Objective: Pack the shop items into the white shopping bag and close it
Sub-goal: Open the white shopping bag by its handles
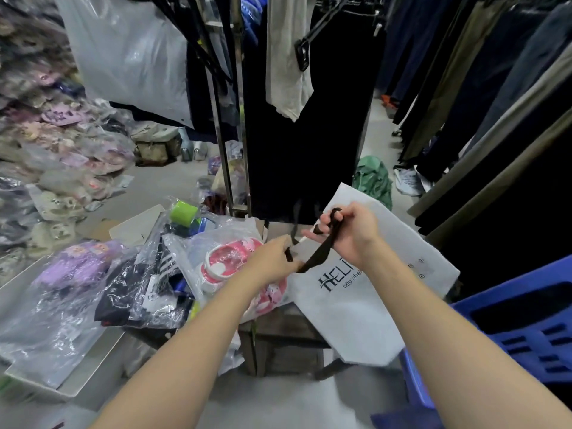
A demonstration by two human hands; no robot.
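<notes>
The white shopping bag [365, 292] with black lettering lies flat and tilted across a small dark stool [278, 329]. My right hand [349, 233] grips one of its black strap handles [322, 252] near the bag's upper edge. My left hand [272, 261] pinches the bag's edge and the lower end of a black strap. Left of the bag lie shop items in clear plastic: a pink and white item [235, 267], a black and white garment [145, 283], a purple doll [77, 264] and a green roll [184, 212].
A blue plastic crate [526, 332] stands at the right. Dark clothes hang on racks [294, 119] straight ahead and along the right. Piles of bagged goods [46, 134] fill the left. A flat tray or board [80, 379] carries the wrapped items at lower left.
</notes>
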